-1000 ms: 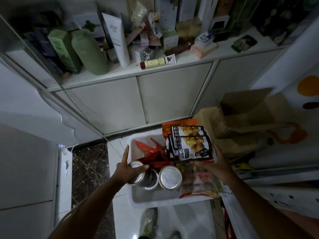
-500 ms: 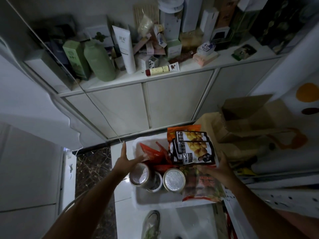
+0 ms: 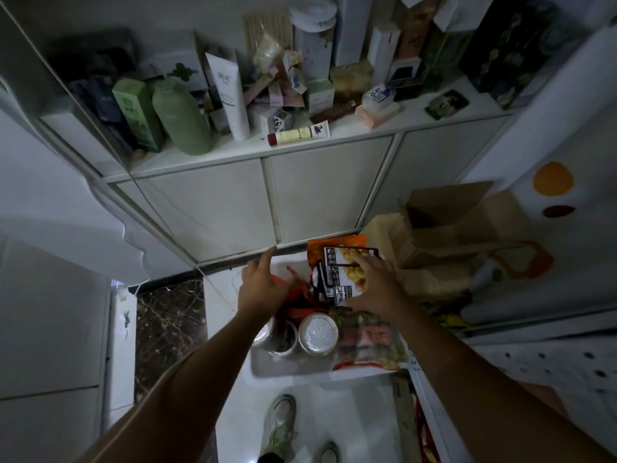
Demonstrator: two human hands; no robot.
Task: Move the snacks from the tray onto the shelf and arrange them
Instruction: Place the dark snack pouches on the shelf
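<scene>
A white tray (image 3: 267, 370) sits on the floor below me with snacks in it. It holds a stack of black-and-yellow snack packets (image 3: 347, 259) on an orange packet (image 3: 317, 248), red packets (image 3: 300, 297), silver-lidded cans (image 3: 318, 334) and a large clear snack bag (image 3: 369, 344). My right hand (image 3: 375, 287) lies over the black-and-yellow stack, fingers on top and thumb at its near edge. My left hand (image 3: 263, 289) hovers over the red packets with fingers apart and its thumb touching them. The white shelf (image 3: 374, 133) runs above the cabinet doors.
The shelf is crowded with a green bottle (image 3: 182, 118), a white tube (image 3: 230, 95), a lying tube (image 3: 298, 135) and several boxes. An open cardboard box (image 3: 447, 215) stands to the right of the tray. My shoe (image 3: 278, 424) is just in front of it.
My left hand has left the silver-lidded can and moved forward over the red packets. My right hand has shifted from the stack's right side onto its top. The view has tilted up slightly.
</scene>
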